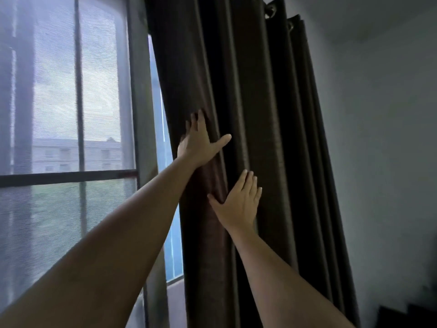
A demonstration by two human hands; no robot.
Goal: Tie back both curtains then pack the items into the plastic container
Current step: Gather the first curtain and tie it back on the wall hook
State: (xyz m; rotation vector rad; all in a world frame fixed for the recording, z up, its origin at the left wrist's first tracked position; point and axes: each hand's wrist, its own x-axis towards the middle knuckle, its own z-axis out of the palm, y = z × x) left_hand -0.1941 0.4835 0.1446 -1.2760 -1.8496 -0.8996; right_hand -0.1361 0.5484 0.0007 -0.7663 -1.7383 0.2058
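A: Two hands are on one curtain. At far left you have the window (pixel 71 114); the dark curtain (pixel 248 114) hangs bunched just right of it.

B: Fingers?

A: Your left hand (pixel 198 143) reaches into a fold, fingertips hidden, thumb wide. Your right hand (pixel 238 204) lies flat, fingers spread, gripping nothing.

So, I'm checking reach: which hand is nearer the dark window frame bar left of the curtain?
Left. The left hand presses the dark brown pleated curtain near the window frame bar; the right hand lies lower, farther right.
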